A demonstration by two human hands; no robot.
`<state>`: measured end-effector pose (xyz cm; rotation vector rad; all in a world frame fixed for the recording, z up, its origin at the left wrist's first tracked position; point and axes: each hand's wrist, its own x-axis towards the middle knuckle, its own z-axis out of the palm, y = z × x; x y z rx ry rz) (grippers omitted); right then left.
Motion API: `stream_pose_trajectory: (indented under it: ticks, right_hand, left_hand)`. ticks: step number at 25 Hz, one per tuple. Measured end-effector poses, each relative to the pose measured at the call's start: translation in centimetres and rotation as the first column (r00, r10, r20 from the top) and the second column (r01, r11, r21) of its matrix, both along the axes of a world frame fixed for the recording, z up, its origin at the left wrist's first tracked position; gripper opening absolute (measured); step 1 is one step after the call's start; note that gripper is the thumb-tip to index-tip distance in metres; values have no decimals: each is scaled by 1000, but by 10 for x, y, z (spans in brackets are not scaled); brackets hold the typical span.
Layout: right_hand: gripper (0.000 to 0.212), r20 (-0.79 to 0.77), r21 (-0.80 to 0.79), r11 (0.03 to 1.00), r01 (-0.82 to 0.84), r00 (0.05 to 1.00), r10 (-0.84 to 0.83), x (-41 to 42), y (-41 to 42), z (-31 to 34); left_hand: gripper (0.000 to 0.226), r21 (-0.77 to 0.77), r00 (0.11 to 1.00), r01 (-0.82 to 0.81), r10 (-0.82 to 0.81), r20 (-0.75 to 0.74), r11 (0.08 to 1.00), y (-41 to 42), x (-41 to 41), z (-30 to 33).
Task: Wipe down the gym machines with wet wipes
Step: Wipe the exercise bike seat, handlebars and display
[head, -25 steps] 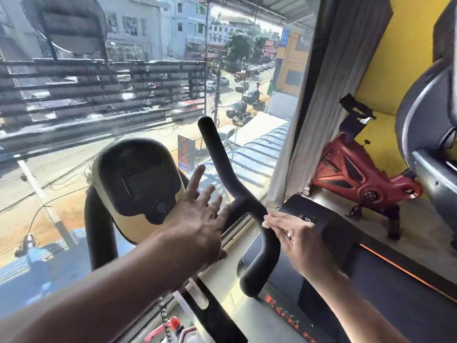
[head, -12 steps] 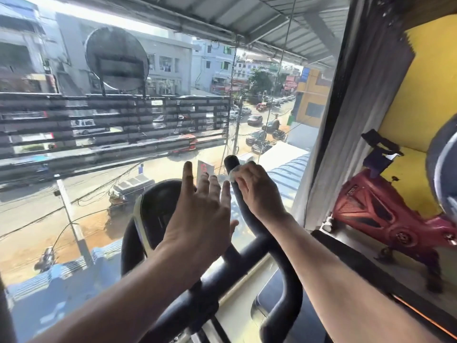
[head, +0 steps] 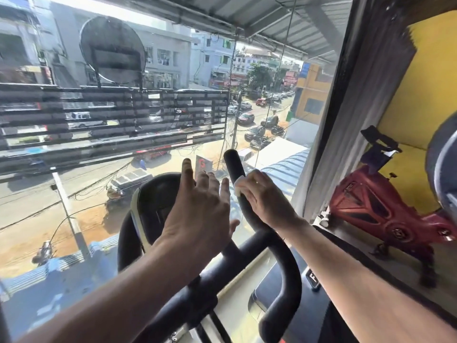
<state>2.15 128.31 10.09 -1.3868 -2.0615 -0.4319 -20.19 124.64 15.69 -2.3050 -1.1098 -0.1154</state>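
Your right hand (head: 265,201) is wrapped round the upright black padded handlebar horn (head: 233,167) of the exercise bike, with the small white wet wipe (head: 237,188) trapped between your curled fingers and the foam, only a corner of it peeking out on the inner side. That's where the wipe is, high on the horn, just below its rounded tip. Your left hand (head: 197,211) hovers in front of the bike's black and cream console (head: 150,206), fingers spread and straight, holding nothing; I can't tell whether it touches the console. For this step, keep the wipe wrapped as far round the bar as it will go and twist your wrist as you slide, so the far side of the foam gets covered, not just the side facing you. The tip above your grip looks like it needs a cap-over pass. Then, I'd judge, work down the bend towards the black curved lower loop (head: 284,280). Put that free left hand on the bar to steady it. The red spin bike (head: 385,214) by the yellow wall is waiting, so the task looks far from done.
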Motion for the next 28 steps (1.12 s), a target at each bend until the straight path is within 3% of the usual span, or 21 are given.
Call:
stream_pose_trajectory:
  ticks: [4, 7, 12, 18, 22, 28]
  right_hand:
    - [14, 54, 63, 995, 74, 996, -77, -10, 43, 40]
    - [12, 104, 45, 996, 79, 991, -84, -11, 32, 26]
    - [9, 96, -220, 975, -5, 995, 27, 15, -21, -12]
    - [17, -73, -404, 913, 46, 994, -83, 42, -67, -28]
    - [17, -58, -254, 966, 41, 997, -58, 33, -70, -45]
    - [7, -46, -4, 1000, 21, 999, -21, 5, -11, -27]
  left_hand:
    - [90, 27, 1000, 1, -1, 28, 1000, 3, 1, 1]
    - [91, 24, 1000, 6, -6, 9, 1000, 5, 2, -5]
    - [91, 29, 1000, 5, -6, 27, 1000, 5, -1, -9]
    - [77, 27, 991, 38, -41, 129, 999, -3, -2, -4]
    - [71, 65, 944, 0, -21, 328, 998, -23, -25, -14]
    - [62, 221, 946, -107, 31, 324, 969, -35, -34, -49]
